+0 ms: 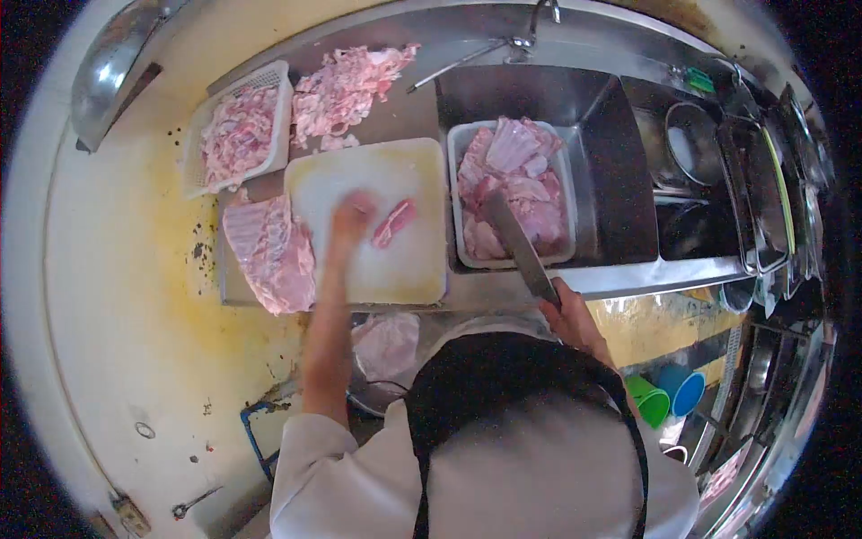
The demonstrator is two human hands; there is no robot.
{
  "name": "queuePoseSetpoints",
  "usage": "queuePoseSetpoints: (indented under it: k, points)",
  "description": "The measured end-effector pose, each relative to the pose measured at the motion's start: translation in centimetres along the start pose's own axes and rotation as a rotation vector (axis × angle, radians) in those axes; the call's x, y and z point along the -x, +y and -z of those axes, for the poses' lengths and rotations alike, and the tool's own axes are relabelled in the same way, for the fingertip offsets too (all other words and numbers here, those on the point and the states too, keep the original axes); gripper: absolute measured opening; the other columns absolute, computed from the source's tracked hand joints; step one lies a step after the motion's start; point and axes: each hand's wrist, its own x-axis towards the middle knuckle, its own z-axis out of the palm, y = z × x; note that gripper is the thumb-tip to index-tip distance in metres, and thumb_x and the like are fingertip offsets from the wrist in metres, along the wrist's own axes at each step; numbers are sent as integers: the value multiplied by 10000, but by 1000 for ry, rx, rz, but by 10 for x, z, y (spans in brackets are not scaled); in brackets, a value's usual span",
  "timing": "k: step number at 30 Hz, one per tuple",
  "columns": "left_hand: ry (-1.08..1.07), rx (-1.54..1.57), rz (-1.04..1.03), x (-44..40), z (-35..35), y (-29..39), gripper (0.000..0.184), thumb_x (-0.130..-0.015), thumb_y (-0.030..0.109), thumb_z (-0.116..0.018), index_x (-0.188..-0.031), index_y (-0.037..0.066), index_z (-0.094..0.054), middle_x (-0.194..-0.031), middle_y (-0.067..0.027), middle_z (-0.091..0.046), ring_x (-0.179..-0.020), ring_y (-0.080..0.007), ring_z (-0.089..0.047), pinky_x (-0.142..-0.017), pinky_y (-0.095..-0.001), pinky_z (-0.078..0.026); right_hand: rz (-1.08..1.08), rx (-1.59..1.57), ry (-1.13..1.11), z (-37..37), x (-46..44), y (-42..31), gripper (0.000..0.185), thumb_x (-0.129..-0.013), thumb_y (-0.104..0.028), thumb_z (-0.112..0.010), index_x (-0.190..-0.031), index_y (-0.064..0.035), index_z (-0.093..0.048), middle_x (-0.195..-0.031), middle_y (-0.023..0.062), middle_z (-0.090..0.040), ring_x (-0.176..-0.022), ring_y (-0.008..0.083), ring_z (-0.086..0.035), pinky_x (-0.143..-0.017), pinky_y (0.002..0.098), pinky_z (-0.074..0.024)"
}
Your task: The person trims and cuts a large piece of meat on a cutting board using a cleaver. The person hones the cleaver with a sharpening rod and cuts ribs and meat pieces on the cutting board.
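Observation:
My right hand (576,322) is wrapped round the handle of a large knife (521,244). Its broad blade points up and left, over the white tub (455,225) of raw meat (530,202). Motion smears my left hand (353,218), which is above the white cutting board (368,274); its fingers cannot be made out. Just right of that hand, a small strip of raw meat (393,223) lies on the board. A slab of raw ribs (269,251) rests along the board's left edge.
A white basket (282,117) of meat pieces stands at the upper left, beside a heap of trimmings (346,90). The tub sits at the sink (611,171), below a faucet (521,43). Green (648,402) and blue buckets (684,392) are at the lower right.

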Motion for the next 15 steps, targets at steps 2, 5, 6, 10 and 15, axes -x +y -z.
queuePoseSetpoints:
  k: [2, 5, 6, 10, 15]
  points:
    - [-191, -247, 269, 6, -21, 147, 405, -784, 138, -656, -1189, 147, -643, -998, -109, -649, -899, -330, -651, -773, -439, -513, -84, -51, 44, 0, 2, 14, 237, -947, -169, -622, -1096, -11, -529, -854, 193, -658, -674, 316, -619, -635, 423, -484]
    - [-312, 13, -77, 5, -76, 164, 301, -760, 164, -702, -1027, 64, -605, -842, -169, -645, -852, -369, -643, -768, -476, -512, -236, -126, 99, -2, 1, 29, 246, -951, -167, -612, -1120, -11, -526, -852, 127, -646, -647, 219, -586, -589, 385, -481]
    - [-398, 231, 181, -9, -80, 187, 358, -751, 175, -726, -1066, 52, -606, -877, -173, -654, -874, -364, -647, -760, -464, -511, -175, -155, 136, -4, -1, 35, 253, -952, -168, -609, -1132, -12, -523, -836, 98, -630, -633, 184, -564, -562, 365, -477]
    - [-5, 369, -12, -42, -74, 221, 369, -786, 219, -756, -1066, 32, -605, -1042, -182, -640, -974, -359, -622, -810, -429, -517, -159, -402, 185, 0, -19, 24, 236, -952, -191, -598, -1116, -34, -531, -725, 37, -542, -564, 122, -496, -469, 291, -425]
    - [165, 23, 125, -22, -27, 113, 321, -793, 124, -744, -1093, 77, -640, -1090, -133, -649, -1027, -339, -620, -912, -414, -499, -174, -287, 133, 11, -36, 16, 228, -946, -208, -599, -1073, -33, -528, -683, 15, -512, -527, 109, -476, -461, 285, -396]
